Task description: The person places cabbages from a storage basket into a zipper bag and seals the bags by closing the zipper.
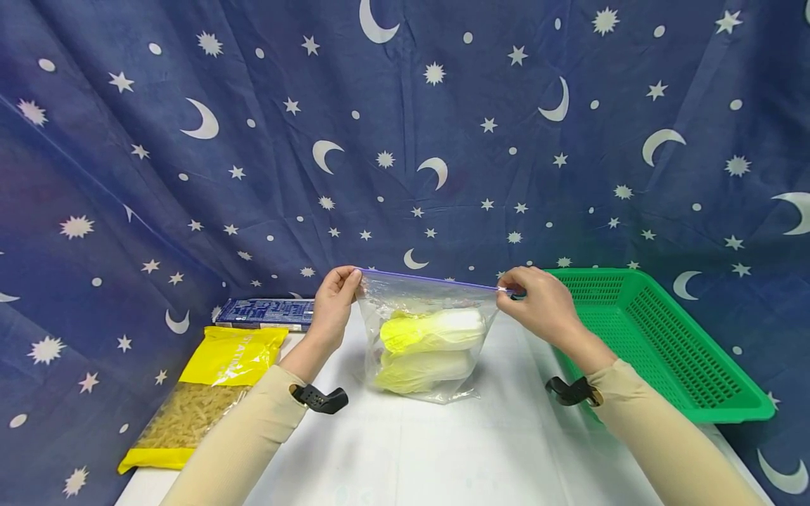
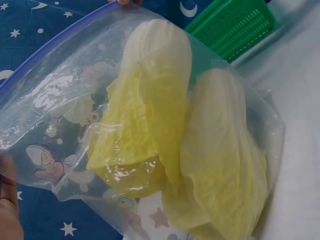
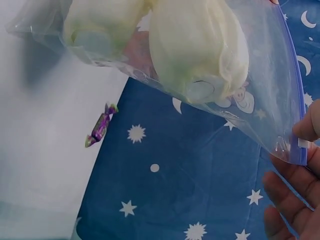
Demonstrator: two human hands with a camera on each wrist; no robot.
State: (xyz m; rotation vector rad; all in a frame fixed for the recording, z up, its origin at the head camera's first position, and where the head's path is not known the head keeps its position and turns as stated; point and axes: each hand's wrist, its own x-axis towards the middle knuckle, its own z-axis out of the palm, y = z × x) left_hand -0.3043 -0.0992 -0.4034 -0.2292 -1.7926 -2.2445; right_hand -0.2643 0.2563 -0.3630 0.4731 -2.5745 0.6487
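Both grips pinch the zipper bag (image 1: 424,337) of napa cabbage (image 1: 433,330) at its top corners: left hand (image 1: 334,302), right hand (image 1: 538,299), bare counter (image 1: 443,450) below, green basket (image 1: 664,344) just right.

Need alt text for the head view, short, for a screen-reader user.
Two hands hold a clear plastic zip bag with two pale yellow napa cabbages upright on a white table, the left hand and right hand each pinching one end of its purple seal. A green plastic basket sits right, a yellow pasta packet left.

A dark blue moon-and-star cloth (image 1: 405,140) hangs behind a white table (image 1: 443,450)
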